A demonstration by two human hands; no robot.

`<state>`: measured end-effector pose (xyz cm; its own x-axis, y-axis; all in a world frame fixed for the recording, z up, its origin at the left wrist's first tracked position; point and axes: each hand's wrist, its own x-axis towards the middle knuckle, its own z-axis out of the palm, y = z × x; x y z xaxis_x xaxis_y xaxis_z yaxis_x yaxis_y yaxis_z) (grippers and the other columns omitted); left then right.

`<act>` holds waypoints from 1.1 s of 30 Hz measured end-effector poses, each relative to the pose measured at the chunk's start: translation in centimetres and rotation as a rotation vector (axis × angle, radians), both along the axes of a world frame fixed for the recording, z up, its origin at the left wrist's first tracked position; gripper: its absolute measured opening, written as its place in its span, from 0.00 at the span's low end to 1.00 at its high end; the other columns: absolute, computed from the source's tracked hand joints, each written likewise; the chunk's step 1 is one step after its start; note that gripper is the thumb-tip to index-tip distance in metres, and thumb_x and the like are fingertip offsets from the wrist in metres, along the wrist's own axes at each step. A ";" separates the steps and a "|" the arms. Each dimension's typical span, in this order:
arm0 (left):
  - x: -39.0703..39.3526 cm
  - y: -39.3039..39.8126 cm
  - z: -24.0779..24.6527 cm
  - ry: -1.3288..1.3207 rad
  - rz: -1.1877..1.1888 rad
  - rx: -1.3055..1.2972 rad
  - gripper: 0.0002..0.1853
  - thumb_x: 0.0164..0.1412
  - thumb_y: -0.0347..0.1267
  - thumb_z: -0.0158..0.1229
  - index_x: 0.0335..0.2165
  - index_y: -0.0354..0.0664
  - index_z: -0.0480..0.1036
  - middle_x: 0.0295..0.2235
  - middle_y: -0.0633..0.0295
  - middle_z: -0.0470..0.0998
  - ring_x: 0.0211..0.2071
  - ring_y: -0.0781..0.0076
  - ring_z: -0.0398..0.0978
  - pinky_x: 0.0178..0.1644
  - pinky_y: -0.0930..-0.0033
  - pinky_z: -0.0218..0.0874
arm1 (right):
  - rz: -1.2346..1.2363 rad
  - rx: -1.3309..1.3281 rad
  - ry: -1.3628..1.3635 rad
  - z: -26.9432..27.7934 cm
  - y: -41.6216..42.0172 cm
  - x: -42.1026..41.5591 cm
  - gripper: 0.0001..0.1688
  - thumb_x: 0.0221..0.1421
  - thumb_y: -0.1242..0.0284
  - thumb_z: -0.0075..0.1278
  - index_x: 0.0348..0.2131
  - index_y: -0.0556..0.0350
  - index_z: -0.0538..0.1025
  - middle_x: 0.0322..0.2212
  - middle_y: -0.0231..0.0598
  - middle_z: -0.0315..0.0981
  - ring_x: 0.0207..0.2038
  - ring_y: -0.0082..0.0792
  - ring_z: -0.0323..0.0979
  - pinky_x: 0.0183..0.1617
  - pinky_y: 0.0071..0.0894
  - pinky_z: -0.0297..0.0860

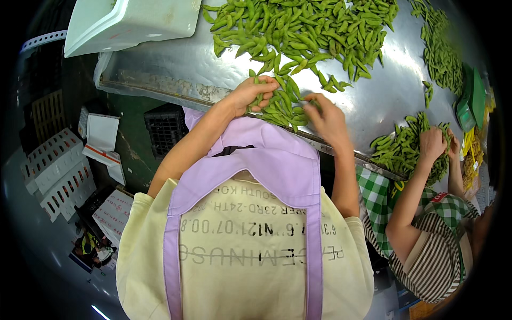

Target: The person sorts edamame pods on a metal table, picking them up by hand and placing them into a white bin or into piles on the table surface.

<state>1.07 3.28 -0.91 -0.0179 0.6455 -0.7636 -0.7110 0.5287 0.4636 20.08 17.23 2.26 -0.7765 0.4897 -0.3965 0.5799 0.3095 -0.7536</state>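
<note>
My left hand (pixel 256 95) is curled around a few green edamame pods (pixel 256 81), whose tips stick out past the fingers. Close by on the right is my right hand (pixel 329 119), slightly blurred, with thumb and fingers at the edge of a small heap of pods (pixel 282 107). Whether a pod is between those fingers is hard to make out. That heap lies at the front edge of a metal table (pixel 160 66), against my lilac apron (pixel 256 138). Beyond both hands spreads a large pile of edamame pods (pixel 296 30).
A white bin (pixel 136 30) stands at the table's far left. On the right, a co-worker's hands (pixel 434 144) handle another pod heap (pixel 400 144), near a green container (pixel 472 100). More pods (pixel 440 52) lie far right. A black crate (pixel 165 130) and white crates (pixel 60 172) stand left below.
</note>
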 end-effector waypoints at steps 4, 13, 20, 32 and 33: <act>0.1 0.0 0.0 0.001 0.012 -0.003 0.09 0.58 0.35 0.53 0.35 0.44 0.66 0.18 0.70 0.63 0.15 0.83 0.60 0.12 0.82 0.44 | 0.197 0.367 0.072 -2.0 -1.5 0.2 0.15 0.43 0.67 0.57 0.33 0.53 0.74 0.23 0.38 0.73 0.25 0.41 0.73 0.28 0.36 0.67; 0.0 0.1 0.0 0.015 0.000 -0.005 0.09 0.57 0.37 0.54 0.34 0.46 0.66 0.18 0.72 0.63 0.15 0.83 0.61 0.13 0.82 0.42 | -0.173 -0.251 0.053 -0.4 0.5 0.1 0.14 0.46 0.67 0.57 0.33 0.56 0.76 0.13 0.24 0.59 0.17 0.17 0.54 0.21 0.21 0.53; 0.0 0.1 0.0 0.013 0.016 -0.002 0.09 0.57 0.36 0.54 0.34 0.45 0.66 0.18 0.72 0.63 0.15 0.82 0.61 0.13 0.81 0.42 | -0.062 -0.296 0.046 0.0 -1.1 -1.0 0.13 0.47 0.69 0.57 0.32 0.57 0.76 0.16 0.26 0.66 0.19 0.17 0.59 0.23 0.19 0.58; 0.1 0.4 0.5 0.023 0.022 -0.029 0.09 0.58 0.35 0.53 0.36 0.43 0.66 0.17 0.70 0.62 0.15 0.82 0.60 0.11 0.82 0.43 | 0.090 0.386 0.216 -3.7 -3.2 -2.8 0.14 0.43 0.67 0.56 0.33 0.50 0.76 0.26 0.41 0.75 0.22 0.41 0.72 0.26 0.37 0.67; 0.1 0.4 0.5 0.025 0.022 -0.027 0.09 0.58 0.35 0.53 0.36 0.43 0.66 0.17 0.70 0.62 0.15 0.82 0.60 0.11 0.82 0.43 | 0.103 0.400 0.182 -3.6 -3.5 -3.0 0.14 0.43 0.67 0.56 0.33 0.51 0.76 0.26 0.41 0.75 0.22 0.41 0.72 0.26 0.38 0.67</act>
<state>1.12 3.67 -0.37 -0.0509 0.6239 -0.7798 -0.7110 0.5257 0.4670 17.10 13.78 -1.32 -0.8691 0.4927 -0.0443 0.3996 0.6465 -0.6499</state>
